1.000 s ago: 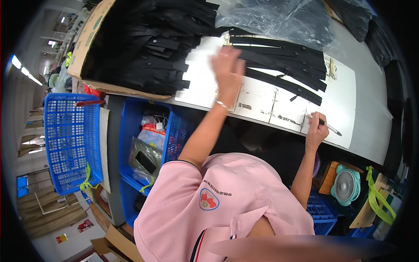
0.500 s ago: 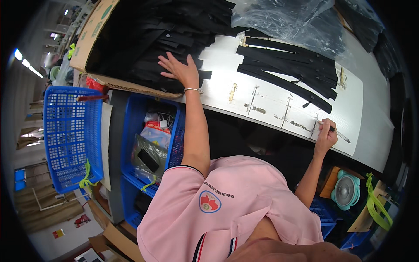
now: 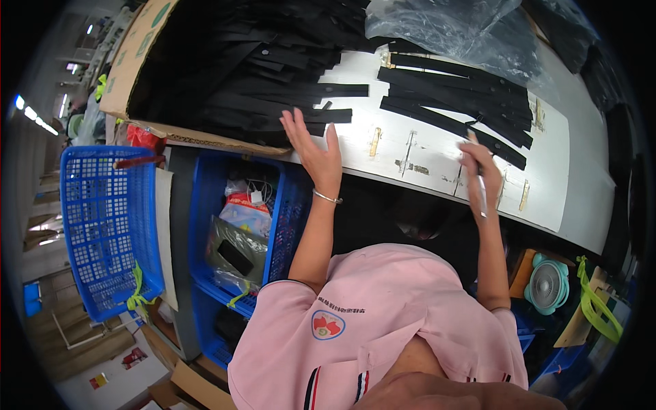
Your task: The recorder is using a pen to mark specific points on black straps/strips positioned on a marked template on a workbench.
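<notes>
My left hand [image 3: 313, 154] is open, its fingers stretched out and the thumb apart, at the table's near edge. Its fingertips are by the ends of black fabric strips [image 3: 273, 102] that lie heaped over a cardboard box and onto the white board [image 3: 547, 167]. Two or three strip ends now jut out to the right past that hand. My right hand [image 3: 482, 167] is closed round a pen [image 3: 482, 197], whose pale barrel slants down from the palm. Just beyond it lies a fanned group of black strips [image 3: 458, 102], some with small round buttons or studs.
Clear plastic sheeting [image 3: 458, 34] covers the far side of the table. The cardboard box [image 3: 137, 61] stands at the far left. A blue basket [image 3: 113, 225] and a blue crate [image 3: 205, 253] with bagged items are at left. A small turquoise fan [image 3: 549, 285] sits lower right.
My left hand has drawn back toward me and right, and strips at the heap's edge now stick out further right. My right hand has moved left with the pen, closer to the fanned strips.
</notes>
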Available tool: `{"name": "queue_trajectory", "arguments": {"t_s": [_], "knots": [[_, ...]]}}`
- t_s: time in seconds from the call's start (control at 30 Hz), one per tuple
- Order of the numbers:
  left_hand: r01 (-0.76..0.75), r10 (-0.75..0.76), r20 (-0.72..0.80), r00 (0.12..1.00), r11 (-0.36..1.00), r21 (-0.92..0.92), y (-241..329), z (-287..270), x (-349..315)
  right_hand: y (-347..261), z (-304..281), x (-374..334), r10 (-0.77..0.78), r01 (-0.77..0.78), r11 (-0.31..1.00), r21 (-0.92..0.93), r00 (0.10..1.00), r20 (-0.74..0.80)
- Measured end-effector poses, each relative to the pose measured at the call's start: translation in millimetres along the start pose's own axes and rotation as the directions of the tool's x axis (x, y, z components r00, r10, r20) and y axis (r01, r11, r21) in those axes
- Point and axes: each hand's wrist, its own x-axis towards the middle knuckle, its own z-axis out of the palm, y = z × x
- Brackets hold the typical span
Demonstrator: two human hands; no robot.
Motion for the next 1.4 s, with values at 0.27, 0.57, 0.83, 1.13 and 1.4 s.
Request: {"name": "queue_trajectory", "arguments": {"t_s": [0.27, 0.57, 0.83, 1.13, 1.4], "knots": [[0.068, -0.068, 0.045, 0.997, 0.998, -0.003, -6, -7, -16, -25, 153, 80, -0.392, 0.413, 0.911, -0.003, 0.867, 0.309], [-0.032, 0.015, -0.088, 0.996, 0.980, -0.195, 11, -12, 43, -53, 163, 62, -0.391, 0.427, 0.898, -0.104, 0.884, 0.258], [0.182, -0.044, -0.353, 0.934, 0.913, 0.366, -77, 19, 152, 0, 52, 10, -0.016, 0.038, 0.953, -0.300, 0.997, 0.077], [0.132, 0.038, -0.287, 0.957, 0.824, 0.550, -88, 16, 145, 14, 4, -30, -0.001, 0.001, 0.959, -0.283, 1.000, 0.003], [0.034, 0.044, -0.144, 0.989, 0.865, 0.501, -58, 28, 82, 33, -20, -17, 0.015, -0.115, 0.735, -0.669, 0.988, -0.154]]}}
